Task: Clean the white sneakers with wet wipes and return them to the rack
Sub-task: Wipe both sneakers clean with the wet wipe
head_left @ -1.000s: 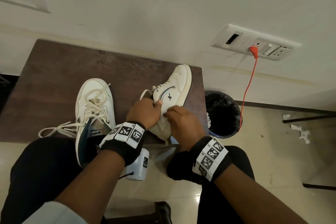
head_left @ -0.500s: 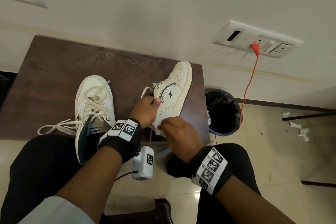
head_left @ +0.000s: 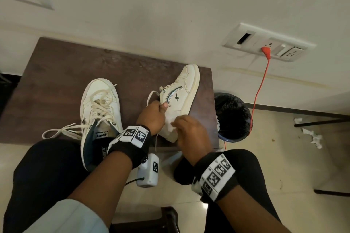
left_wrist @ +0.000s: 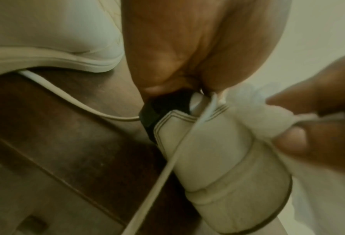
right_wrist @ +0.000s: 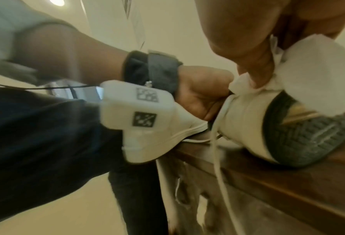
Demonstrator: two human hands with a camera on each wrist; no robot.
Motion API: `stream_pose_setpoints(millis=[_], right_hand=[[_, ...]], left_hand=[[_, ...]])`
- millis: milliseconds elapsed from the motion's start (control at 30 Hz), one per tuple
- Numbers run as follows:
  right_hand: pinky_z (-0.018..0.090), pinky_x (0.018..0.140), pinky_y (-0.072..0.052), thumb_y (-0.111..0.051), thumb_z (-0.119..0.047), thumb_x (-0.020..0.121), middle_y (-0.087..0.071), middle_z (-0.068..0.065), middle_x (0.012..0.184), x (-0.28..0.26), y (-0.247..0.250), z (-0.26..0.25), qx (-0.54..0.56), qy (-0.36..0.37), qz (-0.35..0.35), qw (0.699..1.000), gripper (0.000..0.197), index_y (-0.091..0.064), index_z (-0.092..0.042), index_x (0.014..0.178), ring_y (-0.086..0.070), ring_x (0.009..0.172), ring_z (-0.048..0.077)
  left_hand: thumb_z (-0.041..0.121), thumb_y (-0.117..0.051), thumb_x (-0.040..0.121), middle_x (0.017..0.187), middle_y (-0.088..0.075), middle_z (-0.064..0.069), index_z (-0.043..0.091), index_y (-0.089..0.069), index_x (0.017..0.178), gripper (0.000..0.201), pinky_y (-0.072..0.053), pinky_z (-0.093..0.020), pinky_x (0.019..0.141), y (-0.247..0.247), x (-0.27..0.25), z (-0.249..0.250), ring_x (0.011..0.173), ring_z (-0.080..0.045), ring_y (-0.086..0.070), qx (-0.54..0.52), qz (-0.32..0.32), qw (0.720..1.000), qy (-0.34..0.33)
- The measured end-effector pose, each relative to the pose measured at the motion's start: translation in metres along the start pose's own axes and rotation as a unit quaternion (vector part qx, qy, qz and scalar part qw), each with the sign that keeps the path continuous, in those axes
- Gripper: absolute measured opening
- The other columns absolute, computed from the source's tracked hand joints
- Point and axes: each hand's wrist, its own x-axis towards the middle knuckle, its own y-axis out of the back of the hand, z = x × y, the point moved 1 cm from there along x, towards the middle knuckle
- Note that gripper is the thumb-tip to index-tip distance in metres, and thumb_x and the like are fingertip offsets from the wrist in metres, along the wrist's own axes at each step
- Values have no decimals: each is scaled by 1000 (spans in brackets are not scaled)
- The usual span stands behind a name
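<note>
A white sneaker (head_left: 180,98) is lying tipped on its side at the 3 o'clock end of the dark wooden table (head_left: 56,85), with the left hand (head_left: 151,117) gripping its collar. The right hand (head_left: 191,134) is pinching a bunched wet wipe (right_wrist: 316,71) against its heel. At 9 o'clock of it, the second sneaker (head_left: 98,111) is resting upright, laces loose.

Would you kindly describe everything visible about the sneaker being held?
The held sneaker is off-white, leather-looking, with a green side stripe, dark lining and grey treaded sole. It lies tipped on its side, heel at the table edge, lace dangling. The left hand grips its collar; the right hand presses a wipe on its heel.
</note>
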Motion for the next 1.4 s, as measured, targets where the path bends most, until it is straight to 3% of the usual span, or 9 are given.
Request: stream_pose_setpoints(millis=[133, 433, 500, 600, 733, 900, 1033, 1233, 1400], right_hand=[[26, 61, -50, -69, 7, 66, -66, 5, 86, -31, -12, -12, -5, 34, -90, 995, 24, -71, -9, 84, -62, 74, 24], [32, 66, -53, -58, 1, 76, -65, 12, 85, 11, 4, 12, 6, -57, 46, 997, 15, -68, -3, 87, -63, 79, 28], [27, 65, -48, -59, 5, 76, -65, 12, 82, 35, 10, 19, -4, -79, 59, 995, 14, -68, -2, 84, -62, 75, 28], [28, 67, -46, -60, 8, 77, -66, 12, 88, 58, 17, 22, -10, -95, 65, 993, 17, -69, -2, 88, -62, 79, 27], [25, 66, -46, -61, 9, 75, -66, 11, 84, 43, 15, 20, 2, -78, 73, 994, 18, -69, -2, 86, -62, 77, 25], [31, 62, -52, -55, -2, 78, -64, 9, 80, -4, 4, 7, 35, -18, 37, 999, 10, -65, -5, 78, -61, 71, 25], [35, 61, -52, -49, -10, 83, -64, 10, 80, 2, 3, 13, 15, -19, 11, 1000, 18, -65, -3, 78, -60, 70, 27], [26, 65, -42, -61, 7, 76, -66, 13, 82, 57, 20, 33, -27, -91, 59, 994, 14, -71, -1, 83, -61, 73, 28], [24, 68, -45, -67, 7, 72, -68, 10, 81, 35, 15, 13, -19, -46, 46, 998, 16, -71, -4, 83, -63, 74, 25]], left_hand=[[38, -33, 101, 113, -63, -16, 6, -55, 110, 40, -45, -41, 92, -1, -2, 2, 104, -33, -58, 4, 1, 1000, 2], [40, -32, 100, 109, -64, -17, 7, -55, 107, 41, -46, -43, 91, -2, -4, 2, 102, -34, -59, 15, 8, 1000, -12], [41, -31, 100, 108, -64, -17, 7, -54, 107, 42, -46, -44, 91, -3, -3, 0, 101, -34, -59, 19, 10, 1000, -13], [42, -30, 100, 111, -63, -18, 6, -54, 110, 44, -45, -45, 93, -2, -2, -2, 104, -36, -58, 18, 13, 1000, -8], [42, -31, 100, 106, -64, -18, 7, -53, 106, 43, -46, -44, 88, -3, -2, -3, 100, -36, -58, 27, 20, 999, -8], [42, -31, 100, 108, -64, -18, 6, -53, 108, 43, -46, -46, 90, -6, -1, -4, 101, -37, -58, 23, 21, 999, -6], [42, -31, 100, 108, -64, -18, 7, -53, 107, 42, -46, -43, 89, -6, -4, -3, 101, -37, -58, 25, 22, 999, -9], [43, -30, 100, 110, -63, -17, 8, -54, 107, 43, -45, -42, 90, -4, -4, -2, 102, -35, -57, 22, 11, 1000, -5], [43, -28, 100, 113, -64, -18, 6, -58, 112, 50, -44, -42, 94, -3, -5, -3, 106, -35, -57, 14, 3, 1000, 1]])
